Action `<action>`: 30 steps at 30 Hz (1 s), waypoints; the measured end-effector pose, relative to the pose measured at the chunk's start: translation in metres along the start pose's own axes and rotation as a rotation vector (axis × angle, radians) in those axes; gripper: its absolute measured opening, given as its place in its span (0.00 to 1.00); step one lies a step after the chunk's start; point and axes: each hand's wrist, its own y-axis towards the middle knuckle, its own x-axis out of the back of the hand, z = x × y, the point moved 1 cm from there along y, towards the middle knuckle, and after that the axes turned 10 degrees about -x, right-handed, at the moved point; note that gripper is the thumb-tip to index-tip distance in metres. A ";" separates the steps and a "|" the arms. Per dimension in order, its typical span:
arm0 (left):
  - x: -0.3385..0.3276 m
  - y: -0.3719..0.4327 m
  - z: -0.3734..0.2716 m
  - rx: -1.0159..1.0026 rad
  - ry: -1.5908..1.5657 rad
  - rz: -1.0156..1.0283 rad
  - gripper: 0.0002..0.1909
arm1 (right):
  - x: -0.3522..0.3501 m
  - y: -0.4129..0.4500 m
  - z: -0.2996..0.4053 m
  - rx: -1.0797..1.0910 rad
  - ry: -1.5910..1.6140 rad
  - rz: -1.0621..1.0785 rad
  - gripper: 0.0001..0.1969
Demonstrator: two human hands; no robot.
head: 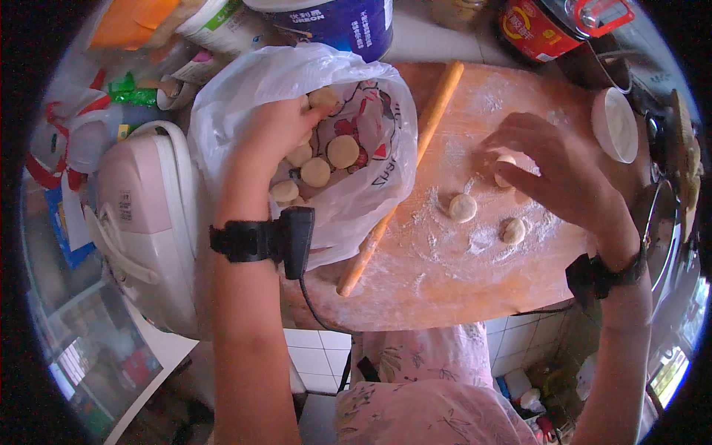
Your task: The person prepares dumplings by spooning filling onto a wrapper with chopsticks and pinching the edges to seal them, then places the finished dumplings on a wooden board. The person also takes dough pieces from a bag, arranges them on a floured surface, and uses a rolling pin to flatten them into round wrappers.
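My left hand [278,130] is inside a white plastic bag [245,78]. Its thumb touches or overlaps a round dough piece [324,97]; the other fingers are mostly hidden, so a hold cannot be made out. More dough pieces [343,152] lie in the bag below it. On the right, my blurred right hand [542,156] hovers over a floured wooden board [473,105], thumb and fingers apart around a dough piece [504,169] that the thumb partly covers. Nearer me on the board lie a flat dough round [462,208] and a smaller dough lump [514,231].
A wooden rolling pin [436,114] lies slantwise along the bag's right side. A white bowl of flour [615,125] stands at the board's right edge. Left of the bag is a pink and white rice cooker [142,222]. A blue bucket [356,25] and red container [537,30] stand behind.
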 end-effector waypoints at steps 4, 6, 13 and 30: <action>0.018 -0.004 -0.017 0.312 -0.172 0.147 0.17 | -0.011 0.016 0.026 -0.183 0.265 0.189 0.08; 0.015 -0.013 0.003 -0.101 0.039 -0.236 0.19 | -0.018 0.028 0.036 -0.063 0.217 0.155 0.08; 0.049 -0.065 -0.032 0.352 -0.831 -0.306 0.19 | -0.031 0.039 0.066 0.118 0.610 0.402 0.09; 0.003 -0.073 -0.146 -0.071 -0.761 -0.190 0.14 | -0.002 0.026 0.057 0.019 0.583 0.133 0.10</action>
